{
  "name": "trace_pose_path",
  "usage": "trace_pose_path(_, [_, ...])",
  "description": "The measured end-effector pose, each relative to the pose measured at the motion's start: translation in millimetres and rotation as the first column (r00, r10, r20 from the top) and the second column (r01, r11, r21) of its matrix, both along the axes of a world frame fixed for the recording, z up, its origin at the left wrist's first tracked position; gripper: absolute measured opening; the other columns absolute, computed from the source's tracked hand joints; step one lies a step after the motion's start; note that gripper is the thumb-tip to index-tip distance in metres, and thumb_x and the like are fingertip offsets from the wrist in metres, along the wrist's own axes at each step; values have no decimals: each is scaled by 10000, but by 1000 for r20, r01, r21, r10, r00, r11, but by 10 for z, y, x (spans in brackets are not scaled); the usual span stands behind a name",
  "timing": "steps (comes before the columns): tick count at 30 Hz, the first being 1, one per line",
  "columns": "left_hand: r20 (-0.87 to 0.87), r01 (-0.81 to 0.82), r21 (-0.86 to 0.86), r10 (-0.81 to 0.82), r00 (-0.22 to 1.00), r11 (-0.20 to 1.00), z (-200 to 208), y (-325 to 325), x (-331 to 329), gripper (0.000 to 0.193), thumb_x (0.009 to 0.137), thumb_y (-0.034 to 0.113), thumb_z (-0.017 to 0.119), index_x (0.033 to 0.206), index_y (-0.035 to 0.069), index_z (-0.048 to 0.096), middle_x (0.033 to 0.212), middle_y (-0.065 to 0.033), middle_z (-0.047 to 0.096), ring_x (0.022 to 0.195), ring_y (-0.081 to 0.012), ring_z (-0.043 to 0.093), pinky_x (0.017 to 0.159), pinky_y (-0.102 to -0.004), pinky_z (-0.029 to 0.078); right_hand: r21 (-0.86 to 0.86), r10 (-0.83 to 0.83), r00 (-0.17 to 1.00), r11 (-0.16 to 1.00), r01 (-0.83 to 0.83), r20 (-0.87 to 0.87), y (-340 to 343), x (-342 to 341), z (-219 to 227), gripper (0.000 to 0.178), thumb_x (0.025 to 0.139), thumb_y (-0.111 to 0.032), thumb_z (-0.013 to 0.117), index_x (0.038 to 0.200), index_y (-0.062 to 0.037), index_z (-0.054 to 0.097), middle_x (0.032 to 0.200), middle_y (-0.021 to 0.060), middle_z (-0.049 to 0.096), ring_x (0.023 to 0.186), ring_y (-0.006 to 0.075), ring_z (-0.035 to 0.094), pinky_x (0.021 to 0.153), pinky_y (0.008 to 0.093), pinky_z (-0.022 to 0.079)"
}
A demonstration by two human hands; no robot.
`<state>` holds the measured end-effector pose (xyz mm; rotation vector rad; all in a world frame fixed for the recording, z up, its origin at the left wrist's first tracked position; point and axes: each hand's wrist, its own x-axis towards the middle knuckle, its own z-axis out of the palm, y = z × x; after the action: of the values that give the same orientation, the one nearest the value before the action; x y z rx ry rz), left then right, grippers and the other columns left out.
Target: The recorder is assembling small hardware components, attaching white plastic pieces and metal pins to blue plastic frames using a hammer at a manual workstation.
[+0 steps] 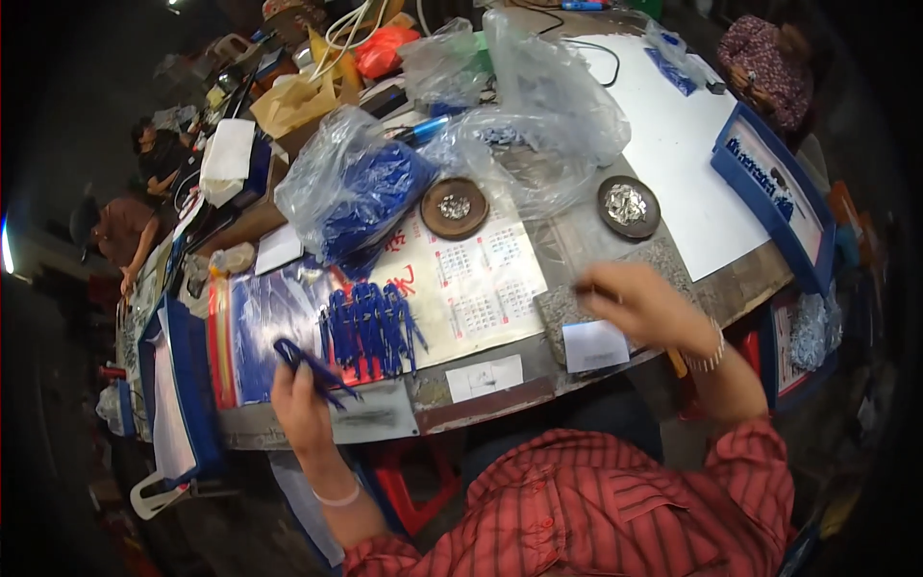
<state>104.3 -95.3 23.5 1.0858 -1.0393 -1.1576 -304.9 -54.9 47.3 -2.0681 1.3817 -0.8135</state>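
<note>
My left hand is closed on a small bunch of dark blue straps, held above the front left of the table. Just beyond it, several similar blue straps lie side by side across the lower edge of a printed calendar sheet. My right hand is over a speckled stone slab, beside a small white paper. Motion smears its fingertips, so whatever they hold cannot be made out. Two round brown dishes with shiny metal bits, a left dish and a right dish, stand beyond.
A clear plastic bag of blue pieces and other crumpled bags fill the back. Blue trays stand at both sides, a left tray and a right tray. White sheeting covers the right. Other people sit farther off.
</note>
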Motion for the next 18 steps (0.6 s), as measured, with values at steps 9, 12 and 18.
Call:
trace_pose_path(9, [-298,311,336,-213,931,889,-360,1012,-537,232,900,95,515,1106,-6,483,800,-135,581,653,-241,602,611,-355,531,-109,-261,937,964,242,-231,-2427,-248,-1024,208,783,-113,533,948,-31,629,918,207,636,880,381,604,759,428,477])
trace_pose_path(12, [-287,351,430,-243,927,832,-202,1127,-785,195,897,83,513,1073,0,511,865,-142,612,713,-230,628,668,-334,531,-221,-366,930,911,349,-41,-2754,-79,-1291,224,772,-117,526,943,-34,645,957,212,637,888,381,607,775,437,479])
trace_pose_path(18, [-262,341,442,-244,934,830,-150,1021,-1039,217,892,85,525,1080,-21,509,877,-131,615,725,-203,621,672,-303,521,25,-406,789,883,469,-461,-3131,82,-1366,257,815,-100,538,1029,-41,666,1073,192,637,1002,317,629,823,413,516])
